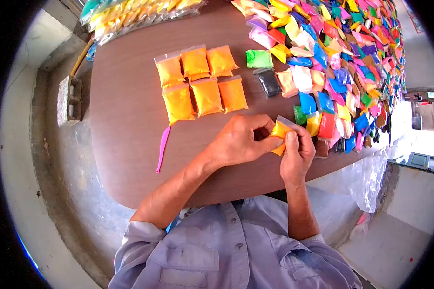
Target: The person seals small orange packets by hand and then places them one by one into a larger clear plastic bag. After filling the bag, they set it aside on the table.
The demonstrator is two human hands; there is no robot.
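Between my two hands, above the table's near edge, is a small clear bag filled with something orange-yellow [280, 129]. My left hand [243, 139] pinches its left side with thumb and fingers. From the right, my right hand [298, 151] grips the same bag, thumb on its front and fingers behind. Farther off to the left, several orange bags [207, 96] lie in two rows, some stacked on others. Below them rests a thin pink plastic tool [163, 149], its tip near the lowest left bag.
A large heap of small bags in many colours [342, 62] covers the table's right side. A green bag [259, 59] and a black bag [267, 82] lie at its left edge. Larger clear packs of yellow bags [144, 19] sit at the far left of the brown table [130, 96].
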